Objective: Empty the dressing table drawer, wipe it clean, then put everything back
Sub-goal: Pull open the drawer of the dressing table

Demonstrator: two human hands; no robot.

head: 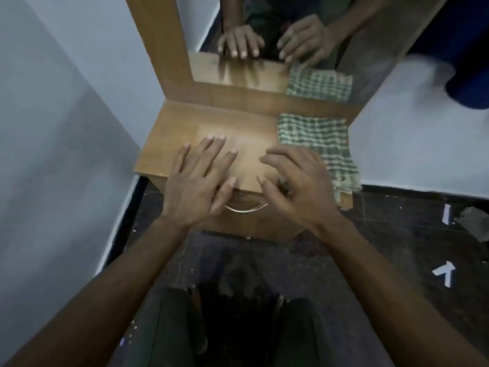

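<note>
A small wooden dressing table [169, 133] stands against the wall with a mirror [264, 43] above it. Its drawer front [254, 221] looks closed, and a curved metal handle [246, 209] shows just below the top's front edge. My left hand [195, 181] hovers over the front left of the top, fingers spread and holding nothing. My right hand [296, 186] is above the front right edge, fingers apart and slightly curled, also holding nothing. A green and white checked cloth [317, 144] lies on the right side of the top and hangs over the front.
White walls close in on the left and right of the table. The floor [397, 247] is dark, with bits of white paper [443, 274] and a grey scrap [473, 221] at the right. My knees are at the bottom of the view.
</note>
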